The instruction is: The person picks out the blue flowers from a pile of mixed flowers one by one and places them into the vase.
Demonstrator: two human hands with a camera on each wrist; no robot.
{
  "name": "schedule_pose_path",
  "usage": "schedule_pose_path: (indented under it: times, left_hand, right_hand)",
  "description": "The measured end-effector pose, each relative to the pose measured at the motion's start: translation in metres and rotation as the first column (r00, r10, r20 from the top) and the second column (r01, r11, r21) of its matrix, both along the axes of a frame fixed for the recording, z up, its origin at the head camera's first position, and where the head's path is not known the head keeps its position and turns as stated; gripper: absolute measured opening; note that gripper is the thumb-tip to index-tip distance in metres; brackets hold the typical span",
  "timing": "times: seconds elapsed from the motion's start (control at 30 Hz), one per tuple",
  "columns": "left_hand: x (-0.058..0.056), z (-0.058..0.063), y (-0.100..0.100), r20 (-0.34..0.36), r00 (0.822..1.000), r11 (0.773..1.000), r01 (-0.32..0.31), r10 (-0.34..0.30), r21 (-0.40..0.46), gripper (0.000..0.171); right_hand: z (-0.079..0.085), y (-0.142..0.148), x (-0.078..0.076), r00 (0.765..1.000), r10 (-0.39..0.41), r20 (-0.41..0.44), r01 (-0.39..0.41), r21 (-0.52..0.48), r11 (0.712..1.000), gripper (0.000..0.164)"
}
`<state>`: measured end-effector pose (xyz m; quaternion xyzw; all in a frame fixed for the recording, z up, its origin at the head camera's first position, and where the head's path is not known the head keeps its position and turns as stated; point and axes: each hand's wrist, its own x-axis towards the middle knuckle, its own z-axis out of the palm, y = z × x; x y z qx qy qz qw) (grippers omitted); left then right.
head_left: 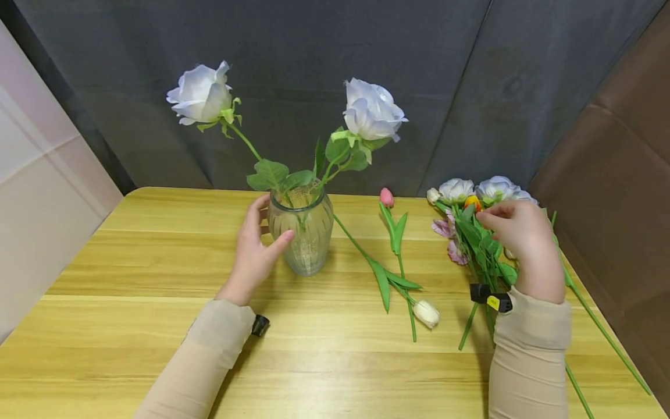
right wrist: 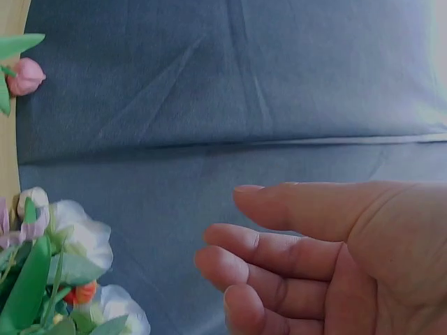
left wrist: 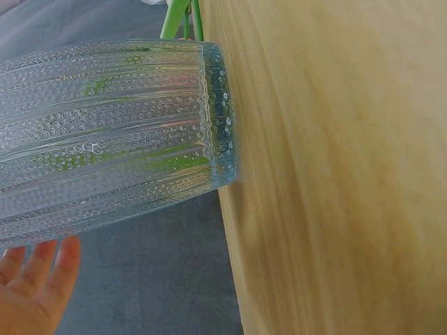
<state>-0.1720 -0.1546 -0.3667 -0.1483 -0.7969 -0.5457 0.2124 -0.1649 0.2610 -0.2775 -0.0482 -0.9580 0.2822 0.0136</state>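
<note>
A clear glass vase (head_left: 307, 247) stands upright on the wooden counter (head_left: 335, 361), two pale roses (head_left: 373, 110) leaning apart from its mouth. The person's left hand (head_left: 252, 250) is spread at its side, thumb before the glass; whether every finger touches cannot be told. A pink tulip (head_left: 386, 198) and a white tulip (head_left: 426, 314) lie with stems crossed. Beyond them, the right hand (head_left: 523, 244), loosely curved and holding nothing, hovers over a mixed bunch of flowers (head_left: 473, 233).
</note>
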Motion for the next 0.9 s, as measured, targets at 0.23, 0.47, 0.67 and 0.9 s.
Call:
schedule_pose_path:
  times: [0.23,0.47,0.67,0.9]
  left_hand:
    - [0.001,0.001,0.000,0.001,1.000,1.000,0.004,-0.004,0.001,0.071]
    - [0.001,0.001,0.000,0.009,1.000,1.000,0.001,-0.001,-0.001,0.071]
    - [0.000,0.001,0.000,0.012,1.000,1.000,0.000,0.000,0.002,0.071]
    - [0.001,0.000,0.001,0.002,1.000,1.000,0.005,-0.005,0.005,0.071]
  right_hand:
    - [-0.004,0.010,-0.001,1.000,-0.020,0.019,0.019,0.017,1.000,0.038]
    - [-0.008,0.019,-0.003,0.992,-0.051,0.119,0.049,0.018,0.999,0.037]
    - [-0.011,0.023,-0.005,0.983,-0.085,0.161,0.084,0.015,0.996,0.032]
    - [-0.017,0.033,-0.008,0.948,-0.001,0.318,-0.004,0.015,1.000,0.034]
